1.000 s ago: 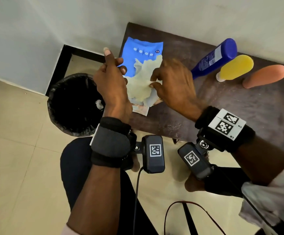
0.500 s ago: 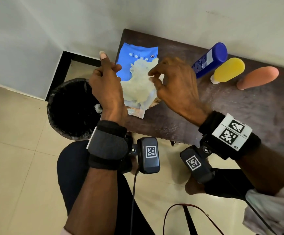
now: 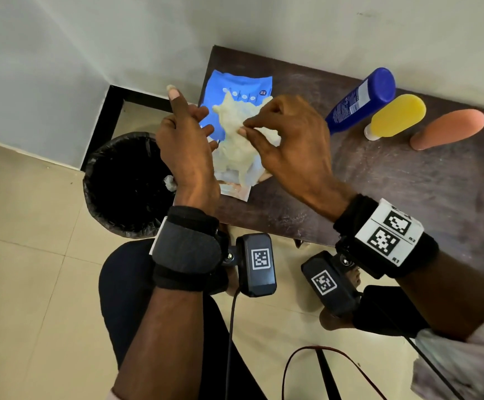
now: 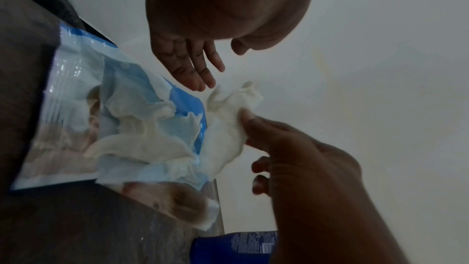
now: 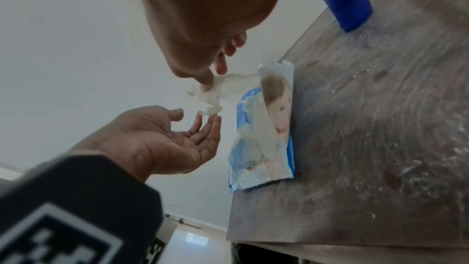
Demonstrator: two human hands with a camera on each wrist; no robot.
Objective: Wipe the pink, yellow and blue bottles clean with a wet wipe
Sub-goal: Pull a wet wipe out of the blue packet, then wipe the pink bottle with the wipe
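A: What is being held at the moment?

B: A wet wipe (image 3: 236, 131) is being pinched between the thumb and forefinger of the right hand (image 3: 289, 145), with the remaining fingers curled underneath. Its lower end is being trailed down into the wipes packet (image 3: 235, 90) lying just beyond both hands. Whether it is being pulled wholly free cannot be made out, since the folds are being blurred together in the left wrist view.

A: And the left hand?

B: The left hand (image 3: 187, 145) is being kept spread and empty, fingers nearly straight, palm turned toward the wipe. In the right wrist view its fingertips (image 5: 212, 122) are being shown just below the hanging corner; contact cannot be confirmed.

A: Where are the bottles being seen?

B: To the right of the right hand, lying side by side on the table (image 3: 408, 183): the blue bottle (image 3: 362, 99) nearest, then the yellow bottle (image 3: 398, 115), then the pink bottle (image 3: 448, 128) farthest. The blue one's lower end is being covered by the right hand.

A: Anything else?

B: A bin (image 3: 125, 183) is being partly hidden behind the left hand, its inside too dark to be read apart from one pale scrap.
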